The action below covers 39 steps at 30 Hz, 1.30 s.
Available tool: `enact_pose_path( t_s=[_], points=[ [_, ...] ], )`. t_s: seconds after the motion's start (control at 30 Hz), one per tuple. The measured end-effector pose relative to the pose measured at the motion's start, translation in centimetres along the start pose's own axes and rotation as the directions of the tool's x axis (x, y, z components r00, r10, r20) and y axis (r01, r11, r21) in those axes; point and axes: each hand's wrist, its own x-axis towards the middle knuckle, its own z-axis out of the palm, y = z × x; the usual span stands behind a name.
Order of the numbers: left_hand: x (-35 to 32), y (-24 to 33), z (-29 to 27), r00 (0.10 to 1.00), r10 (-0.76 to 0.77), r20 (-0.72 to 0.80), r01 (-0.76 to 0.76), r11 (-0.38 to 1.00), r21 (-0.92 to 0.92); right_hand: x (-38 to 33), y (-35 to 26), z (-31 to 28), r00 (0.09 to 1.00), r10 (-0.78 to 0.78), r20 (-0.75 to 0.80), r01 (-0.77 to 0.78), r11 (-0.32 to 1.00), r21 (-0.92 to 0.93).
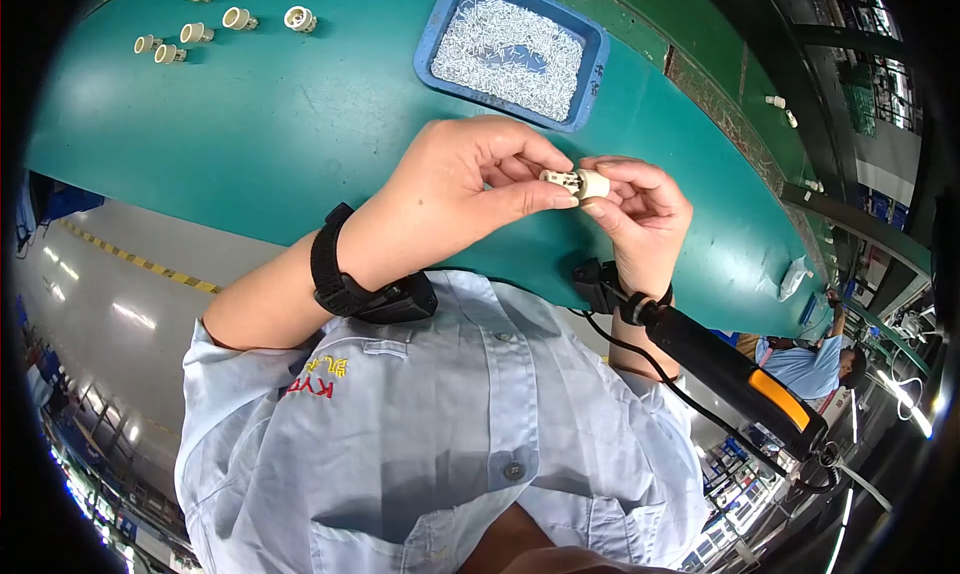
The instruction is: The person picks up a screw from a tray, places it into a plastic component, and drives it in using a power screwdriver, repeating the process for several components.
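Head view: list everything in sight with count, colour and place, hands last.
Table: one, green, upper view.
Tray: one, blue, beyond the hands.
Pins: many, silvery, in the tray.
Loose fittings: seven, cream, upper left, one cut off.
Held fitting: one, cream, between the hands.
Small parts: several, pale, far right.
Packet: one, whitish, table's right end.
Cylindrical device: one, black and orange, lower right.
Co-worker: one, light-blue top, far right.
Floor tape: one strip, yellow and black, left.
Background: too cluttered to count.
Wrist straps: two, black, on the wrists.
Shirt: one, light blue, lower centre.
Left hand: one, bare, centre.
Right hand: one, bare, right of centre.
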Motion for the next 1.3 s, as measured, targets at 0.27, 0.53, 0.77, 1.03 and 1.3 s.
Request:
enact_pose_path(
  t_s=[0.27,0.53,0.77,1.03,1.3],
  points=[
    [0.0,-0.1,0.1,1.0,-0.025,-0.01,0.024,0.999,-0.049,0.2,-0.2,0.2,0.995,-0.094,0.039,0.096,0.994,-0.056],
    [0.1,-1.4,0.8,0.997,0.062,-0.045,-0.07,0.976,-0.207,0.1,-0.3,0.3,0.984,-0.174,0.03,0.176,0.974,-0.145],
    [0.1,-1.7,0.7,0.995,0.102,-0.017,-0.103,0.993,-0.061,0.1,-1.1,-0.1,0.969,-0.219,0.114,0.246,0.891,-0.382],
    [0.2,-3.1,0.8,0.987,0.161,0.022,-0.16,0.987,-0.019,0.0,-2.0,0.2,0.956,-0.208,0.208,0.292,0.753,-0.589],
    [1.1,-4.5,-0.1,0.827,0.56,0.042,-0.404,0.541,0.738,0.7,-1.0,1.3,0.972,-0.037,0.232,0.194,0.683,-0.704]
  ],
)
